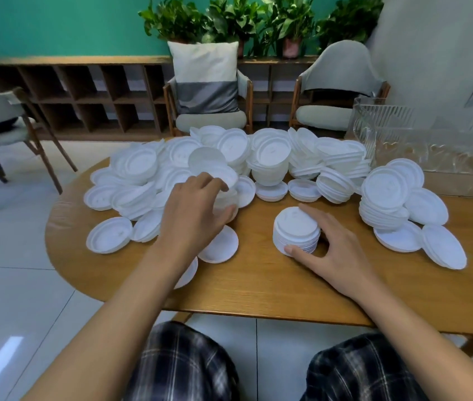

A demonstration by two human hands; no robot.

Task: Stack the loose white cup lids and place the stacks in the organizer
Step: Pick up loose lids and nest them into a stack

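A short stack of white lids point(296, 228) stands on the wooden table point(258, 285) in front of me. My right hand point(333, 250) grips it, thumb on the near side and fingers round the far side. My left hand point(192, 209) reaches into the big heap of loose white lids point(171, 166), its fingers curled round a small bunch of lids point(226, 195) at the heap's near edge. The clear ribbed organizer point(403, 134) stands at the back right of the table.
More lid piles point(385, 195) lie at the right, and single lids point(109, 234) at the left near the table's rounded edge. Chairs point(209, 91) and a low wooden shelf point(70, 91) stand behind the table. My knees in checked trousers show below.
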